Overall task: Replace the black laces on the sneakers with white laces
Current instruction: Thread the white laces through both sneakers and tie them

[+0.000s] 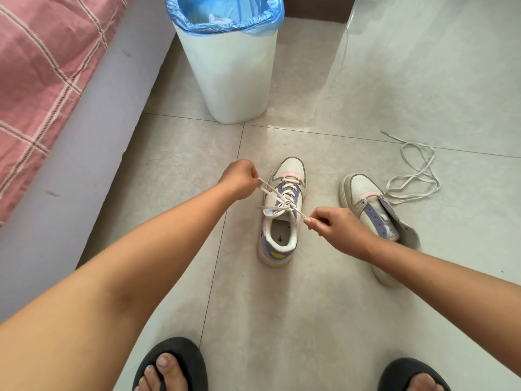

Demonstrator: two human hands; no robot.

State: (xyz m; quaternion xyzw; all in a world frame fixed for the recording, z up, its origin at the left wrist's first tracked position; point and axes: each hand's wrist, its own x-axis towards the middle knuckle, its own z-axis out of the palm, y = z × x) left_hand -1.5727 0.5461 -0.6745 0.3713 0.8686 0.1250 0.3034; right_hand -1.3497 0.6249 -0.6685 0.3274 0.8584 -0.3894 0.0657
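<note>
While the person is standing over the tiled floor [310, 320] and bending down, both hands are working at the sneaker that sits upright in the middle of the view. The left hand [239, 176] is pinching one end of the white lace [277, 194] up and to the left of the shoe, its fingers curled round the strand; the right hand [332, 224] is pinching the other end just beside the shoe's collar on the right. The two ends are running taut from a crossing or knot at the top eyelets, so the person appears to be pulling a tie tight.

That near sneaker [282, 215] is already carrying white lacing through all its visible eyelets, so it seems nearly finished, with only the bow left to complete. The second sneaker [375, 218] is lying to the right, partly behind the right forearm, its tongue open and its eyelets showing no lace at all; its black lace looks to be out already, and none is visible anywhere. A loose white lace [414, 179] is lying in loops on the floor just beyond that shoe's toe, apparently waiting to be threaded. So roughly half the job is looking done: one shoe almost complete, the other needing full lacing.

A white bin [239, 74] with a blue liner is standing beyond the shoes, and a pink checked bed [42, 80] is occupying the left edge.
</note>
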